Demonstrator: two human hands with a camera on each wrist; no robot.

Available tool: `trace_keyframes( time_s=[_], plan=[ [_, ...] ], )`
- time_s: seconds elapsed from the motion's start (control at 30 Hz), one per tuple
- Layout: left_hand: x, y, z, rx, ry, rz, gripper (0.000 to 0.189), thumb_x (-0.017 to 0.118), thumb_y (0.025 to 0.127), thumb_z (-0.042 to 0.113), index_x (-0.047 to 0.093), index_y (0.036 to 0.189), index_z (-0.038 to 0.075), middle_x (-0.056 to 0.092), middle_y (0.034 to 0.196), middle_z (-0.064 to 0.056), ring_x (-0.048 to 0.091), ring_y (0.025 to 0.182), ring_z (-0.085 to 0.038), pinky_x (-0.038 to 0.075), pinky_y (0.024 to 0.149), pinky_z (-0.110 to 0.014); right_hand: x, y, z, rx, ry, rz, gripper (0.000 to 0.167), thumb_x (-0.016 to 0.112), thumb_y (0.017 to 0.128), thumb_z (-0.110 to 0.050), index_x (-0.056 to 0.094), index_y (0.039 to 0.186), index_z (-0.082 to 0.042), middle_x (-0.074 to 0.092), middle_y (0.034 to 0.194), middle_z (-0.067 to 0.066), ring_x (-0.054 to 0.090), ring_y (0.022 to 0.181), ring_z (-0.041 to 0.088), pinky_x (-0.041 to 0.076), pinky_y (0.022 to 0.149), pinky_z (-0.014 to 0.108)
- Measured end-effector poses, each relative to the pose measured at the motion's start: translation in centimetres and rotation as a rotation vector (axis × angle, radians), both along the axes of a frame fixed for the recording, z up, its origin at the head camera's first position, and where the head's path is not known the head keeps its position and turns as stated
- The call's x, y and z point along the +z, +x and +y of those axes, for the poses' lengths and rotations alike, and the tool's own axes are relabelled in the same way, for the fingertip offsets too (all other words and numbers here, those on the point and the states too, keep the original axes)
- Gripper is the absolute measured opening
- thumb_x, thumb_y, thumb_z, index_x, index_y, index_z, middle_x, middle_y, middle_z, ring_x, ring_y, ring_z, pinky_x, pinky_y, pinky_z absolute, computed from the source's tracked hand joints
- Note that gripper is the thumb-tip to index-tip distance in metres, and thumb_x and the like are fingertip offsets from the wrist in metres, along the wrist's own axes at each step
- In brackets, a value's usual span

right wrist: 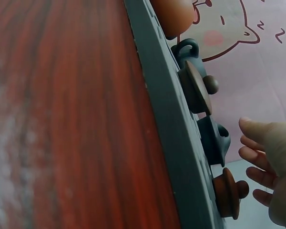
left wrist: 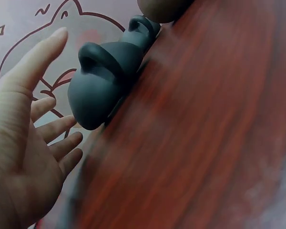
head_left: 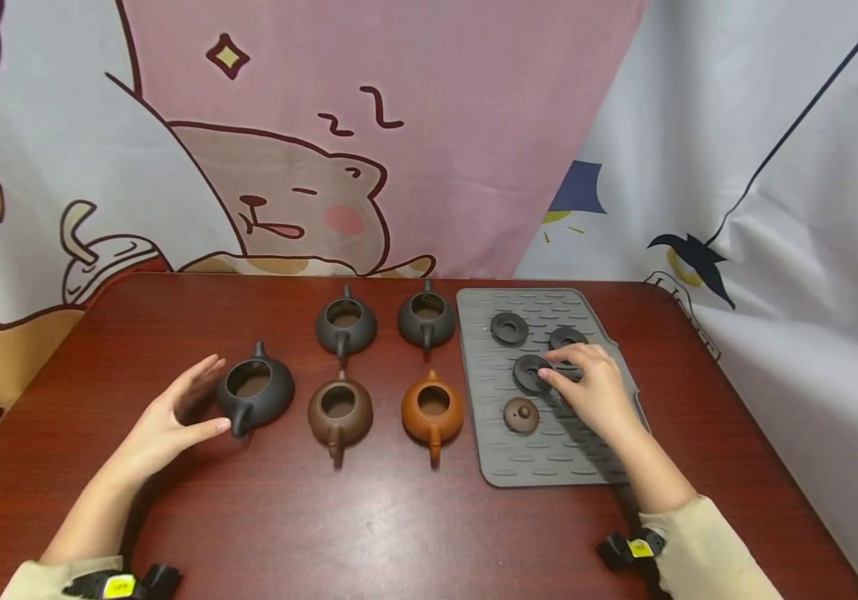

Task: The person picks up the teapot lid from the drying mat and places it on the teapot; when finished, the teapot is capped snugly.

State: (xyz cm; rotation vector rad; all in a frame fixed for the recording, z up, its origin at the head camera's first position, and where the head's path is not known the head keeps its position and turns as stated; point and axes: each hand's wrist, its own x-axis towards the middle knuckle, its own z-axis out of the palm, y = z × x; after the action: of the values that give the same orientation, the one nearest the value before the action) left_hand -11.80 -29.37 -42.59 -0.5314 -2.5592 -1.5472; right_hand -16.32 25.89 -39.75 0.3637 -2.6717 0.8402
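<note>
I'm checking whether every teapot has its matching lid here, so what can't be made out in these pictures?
- Head view: right hand covers part of the dark lid and the grey mat beneath; any further lid there is hidden.
- Head view: the far lids are too small to tell colours.
- Left wrist view: the table is blurred; the brown teapot is cut off by the top edge.

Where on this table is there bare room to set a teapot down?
The wide table strip in front of the brown teapot and orange teapot, between both forearms. Also the back left corner. Crowded: the grey mat with its lids, under the right hand.
</note>
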Motion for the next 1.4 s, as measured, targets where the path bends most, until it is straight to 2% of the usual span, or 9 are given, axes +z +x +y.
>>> trace_keyframes(
  time_s=[0.1,0.3,0.57,0.8,1.07,1.4],
  plan=[
    [-0.4,-0.1,-0.1,0.001,-0.020,-0.010,0.087,0.077,0.076,-0.004,0.029,0.148,0.000,0.040,0.141,-0.027,0.038,0.123,0.005,0.029,0.095,-0.009,-0.2,-0.2,-0.1,0.001,0.001,-0.022,0.023,0.074,0.085,-0.016,0.071,0.104,-0.004,0.066,0.106,0.012,0.049,0.107,0.033,0.031,0.093,0.056],
    [-0.9,-0.2,-0.1,-0.003,-0.031,-0.028,0.087,0.078,0.075,-0.002,0.030,0.147,-0.001,0.039,0.141,-0.026,0.036,0.123,0.007,0.027,0.096,-0.009,-0.6,-0.4,-0.2,0.011,0.012,-0.056,0.023,0.076,0.083,-0.015,0.072,0.103,-0.005,0.066,0.105,0.012,0.048,0.107,0.032,0.029,0.094,0.056],
    [-1.1,-0.1,0.3,0.027,-0.088,-0.036,0.087,0.081,0.074,0.006,0.034,0.147,0.006,0.046,0.135,-0.023,0.035,0.118,0.010,0.025,0.093,-0.006,-1.1,-0.5,-0.2,0.019,0.013,-0.027,0.018,0.076,0.082,-0.011,0.073,0.099,-0.006,0.067,0.100,0.010,0.050,0.104,0.032,0.029,0.091,0.056],
    [-0.8,0.1,0.4,0.033,-0.075,-0.050,0.087,0.081,0.074,0.006,0.035,0.147,0.005,0.046,0.135,-0.022,0.036,0.117,0.009,0.025,0.092,-0.007,-1.4,-0.6,-0.6,0.000,-0.012,0.016,0.014,0.076,0.081,-0.007,0.074,0.094,-0.004,0.067,0.096,0.010,0.051,0.099,0.032,0.031,0.089,0.055],
    [-0.8,0.2,0.4,0.028,-0.075,-0.048,0.087,0.081,0.074,0.007,0.035,0.147,0.007,0.046,0.136,-0.023,0.035,0.118,0.010,0.025,0.092,-0.007,-1.5,-0.6,-0.8,-0.035,-0.047,0.021,0.010,0.076,0.081,-0.006,0.074,0.090,-0.004,0.068,0.093,0.010,0.051,0.098,0.032,0.031,0.091,0.055],
    [-0.9,0.0,0.2,0.028,-0.084,-0.052,0.087,0.081,0.074,0.006,0.035,0.147,0.006,0.045,0.137,-0.024,0.034,0.120,0.009,0.025,0.093,-0.007,-1.2,-0.6,-0.9,-0.029,-0.063,0.052,0.008,0.077,0.079,-0.004,0.074,0.087,-0.005,0.068,0.089,0.009,0.052,0.097,0.031,0.031,0.089,0.056]
  ],
)
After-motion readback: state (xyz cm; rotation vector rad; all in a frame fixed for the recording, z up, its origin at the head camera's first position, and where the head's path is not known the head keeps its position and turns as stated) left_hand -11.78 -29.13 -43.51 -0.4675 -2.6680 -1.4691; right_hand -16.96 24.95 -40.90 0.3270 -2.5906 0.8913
